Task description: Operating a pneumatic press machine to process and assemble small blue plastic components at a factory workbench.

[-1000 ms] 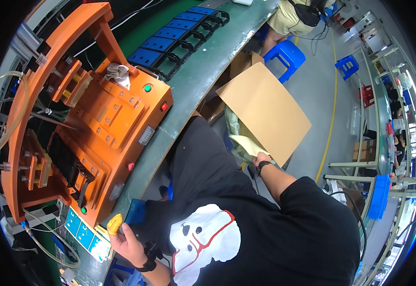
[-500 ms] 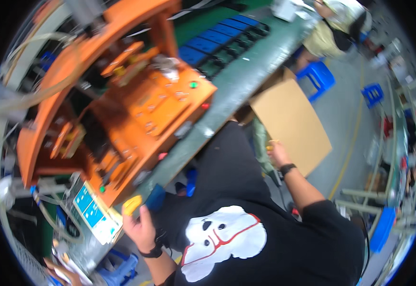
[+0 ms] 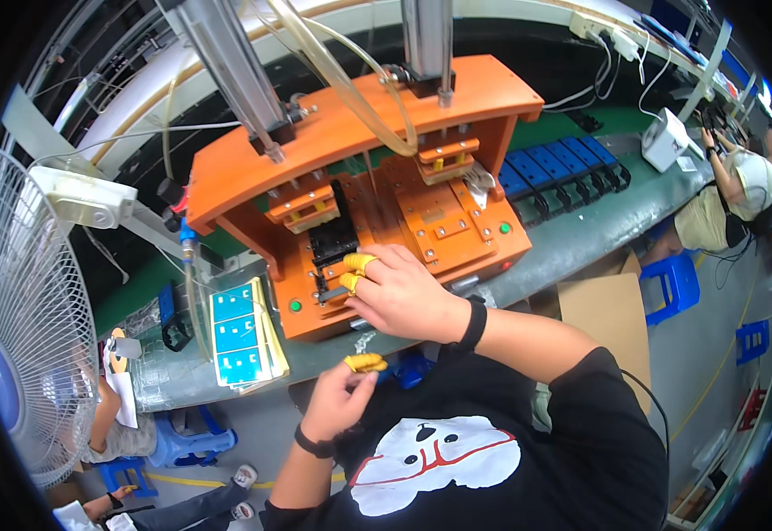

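An orange press fixture (image 3: 439,221) with two vertical cylinders stands on the green bench. My right hand (image 3: 404,296), with yellow finger cots and a black wristband, reaches onto the fixture's left station. Its fingertips pinch a small grey part (image 3: 333,292) just below the black nest (image 3: 333,239). My left hand (image 3: 337,403) hovers below the bench edge in front of my chest. Its yellow-capped fingertips are pressed together, and nothing is visible between them.
A stack of blue cards (image 3: 240,332) leans at the fixture's left, and a large white fan (image 3: 23,336) stands further left. Blue trays (image 3: 563,168) and a white box (image 3: 669,137) lie to the right. Another person (image 3: 740,199) sits far right, near a blue stool (image 3: 669,283) and cardboard (image 3: 607,310).
My right hand has left the cardboard box at my side and come up onto the fixture. My left hand has drawn back from the bench edge. The view has swung toward the fixture.
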The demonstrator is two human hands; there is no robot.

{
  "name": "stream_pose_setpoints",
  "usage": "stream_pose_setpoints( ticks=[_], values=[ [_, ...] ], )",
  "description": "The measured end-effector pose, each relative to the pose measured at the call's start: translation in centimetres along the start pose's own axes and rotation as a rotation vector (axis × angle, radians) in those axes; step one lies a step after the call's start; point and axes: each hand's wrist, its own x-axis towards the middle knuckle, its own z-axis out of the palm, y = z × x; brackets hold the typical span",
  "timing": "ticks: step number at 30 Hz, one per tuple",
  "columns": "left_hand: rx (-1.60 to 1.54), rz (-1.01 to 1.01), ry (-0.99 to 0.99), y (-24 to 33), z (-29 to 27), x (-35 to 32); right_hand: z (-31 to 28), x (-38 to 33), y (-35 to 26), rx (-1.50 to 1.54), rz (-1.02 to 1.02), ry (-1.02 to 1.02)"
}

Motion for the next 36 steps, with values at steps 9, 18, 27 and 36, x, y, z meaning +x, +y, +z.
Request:
stream_pose_setpoints(
  ticks=[9,18,27,36],
  values=[
    [-0.154,0.166,0.303,0.5,-7.2,6.7,-6.7,1.0,2.8,0.054,-0.083,0.406],
    [0.720,0.291,0.285,0.4,-12.5,20.5,-14.4,-17.1,5.8,0.941,0.947,1.246],
    [0.374,0.485,0.225,-5.7,-16.0,26.8,-15.3,-30.2,9.8,1.067,1.089,1.575],
    [1.220,0.175,0.145,-0.8,-13.3,24.5,-14.4,-30.1,19.4,1.112,1.029,1.496]
  ],
)
